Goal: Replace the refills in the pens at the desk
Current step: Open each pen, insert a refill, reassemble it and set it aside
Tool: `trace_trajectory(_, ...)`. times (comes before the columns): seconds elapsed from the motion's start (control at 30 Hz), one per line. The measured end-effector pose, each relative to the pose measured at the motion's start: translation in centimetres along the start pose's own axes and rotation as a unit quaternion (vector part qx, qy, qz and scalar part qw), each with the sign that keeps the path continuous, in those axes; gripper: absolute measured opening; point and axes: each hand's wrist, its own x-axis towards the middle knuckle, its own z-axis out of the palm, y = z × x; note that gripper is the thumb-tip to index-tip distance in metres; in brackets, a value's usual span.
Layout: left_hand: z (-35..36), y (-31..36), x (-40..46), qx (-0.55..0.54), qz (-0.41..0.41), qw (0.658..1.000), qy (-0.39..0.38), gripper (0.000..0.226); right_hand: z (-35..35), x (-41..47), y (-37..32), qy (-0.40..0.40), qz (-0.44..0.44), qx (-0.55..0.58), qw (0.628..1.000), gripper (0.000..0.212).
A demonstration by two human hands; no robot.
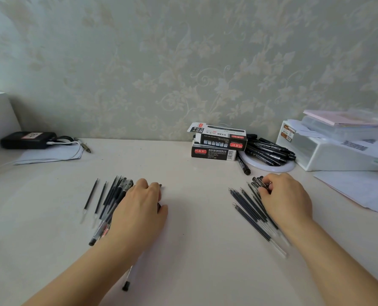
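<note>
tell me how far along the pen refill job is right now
Done: nothing can be confirmed; no pen shows a swapped refill. In hand: the left hand rests on a pile of pens and refills, while the right hand closes on small dark pieces above a row of loose refills. Left: apparently most of it, as many refills lie loose and black pens sit heaped beside the boxes.

Matt, smooth desk (183, 250); beside the printed cardboard boxes (216, 142) — glossy black plastic markers (269, 151), translucent plastic organizer (329, 151).
</note>
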Motion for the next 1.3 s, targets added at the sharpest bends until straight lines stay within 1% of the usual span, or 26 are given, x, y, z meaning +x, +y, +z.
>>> trace_trajectory(0.2,0.1,0.0,-0.1,-0.017,-0.007,1.000,0.005,0.021,-0.3,-0.2,-0.5,0.014,-0.021,0.023,0.999,0.022)
trace_trajectory(0.33,0.2,-0.1,0.0,-0.025,-0.007,1.000,0.009,0.022,-0.1,-1.0,-2.0,0.020,-0.098,0.102,0.990,0.021)
trace_trajectory(0.47,0.2,0.0,0.1,-0.022,0.002,1.000,0.013,0.023,0.3,-2.3,-4.1,0.014,-0.174,0.183,0.968,0.013)
trace_trajectory(0.57,0.2,0.0,0.1,-0.022,0.007,1.000,0.010,0.024,0.6,-3.2,-5.1,-0.001,-0.214,0.225,0.951,0.011)
trace_trajectory(0.67,0.1,0.0,0.1,-0.008,0.003,1.000,0.000,0.026,0.8,-3.9,-5.6,-0.026,-0.229,0.238,0.944,0.010)
trace_trajectory(0.8,0.1,0.2,0.0,0.004,-0.001,1.000,-0.019,0.027,1.1,-4.0,-5.6,-0.042,-0.226,0.244,0.942,0.010)
trace_trajectory(0.9,0.2,0.6,-0.1,0.032,0.029,0.999,-0.014,0.027,1.3,-4.0,-5.8,-0.062,-0.214,0.271,0.936,0.009)
trace_trajectory(0.97,0.2,1.1,-0.1,0.036,0.058,0.998,0.003,0.030,1.4,-4.2,-6.1,-0.091,-0.198,0.327,0.920,0.008)
trace_trajectory(1.03,0.0,1.6,-0.1,-0.027,0.077,0.997,0.010,0.030,1.4,-4.5,-6.6,-0.148,-0.177,0.399,0.887,0.011)
trace_trajectory(1.1,-0.1,2.1,-0.3,-0.086,0.116,0.990,0.002,0.028,1.5,-4.8,-7.0,-0.213,-0.180,0.437,0.855,0.013)
trace_trajectory(1.17,0.0,2.4,-0.5,-0.116,0.160,0.980,-0.028,0.024,1.4,-5.0,-7.3,-0.260,-0.183,0.470,0.824,0.010)
trace_trajectory(1.23,0.3,2.3,-0.6,-0.142,0.180,0.972,-0.048,0.023,1.4,-5.0,-7.3,-0.274,-0.166,0.500,0.804,0.005)
trace_trajectory(1.3,0.6,2.1,-0.5,-0.156,0.188,0.968,-0.047,0.022,1.4,-4.8,-7.2,-0.262,-0.144,0.515,0.804,0.005)
